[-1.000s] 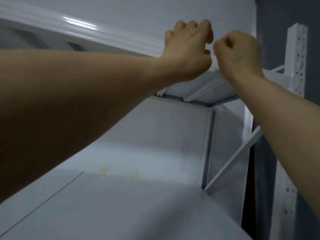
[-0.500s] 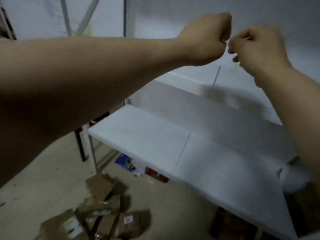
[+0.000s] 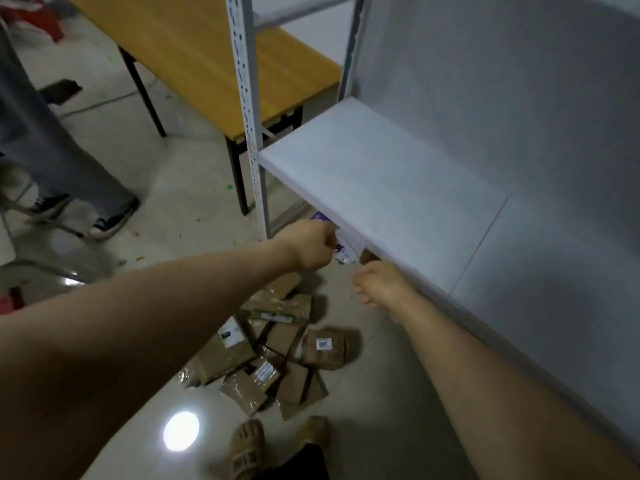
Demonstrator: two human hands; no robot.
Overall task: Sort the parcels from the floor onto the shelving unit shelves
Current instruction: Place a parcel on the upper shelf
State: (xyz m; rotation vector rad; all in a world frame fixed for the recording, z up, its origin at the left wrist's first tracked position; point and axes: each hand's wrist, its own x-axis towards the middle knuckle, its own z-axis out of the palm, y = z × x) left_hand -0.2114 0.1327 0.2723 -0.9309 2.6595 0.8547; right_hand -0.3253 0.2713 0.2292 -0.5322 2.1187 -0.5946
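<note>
The left hand's point(image 3: 309, 244) fingers are curled into a fist at frame centre, with nothing seen inside it. The right hand's point(image 3: 379, 282) fingers fold under out of sight, so I cannot tell its grip; it hangs just beside the front edge of the white flat shelf board point(image 3: 381, 181). Below both hands, at lower centre, the taped brown cardboard parcels point(image 3: 277, 355) lie heaped on the pale glossy floor point(image 3: 374, 410). A yellow wooden table point(image 3: 207, 46) stands at the upper left, behind the white perforated metal upright point(image 3: 246, 98).
</note>
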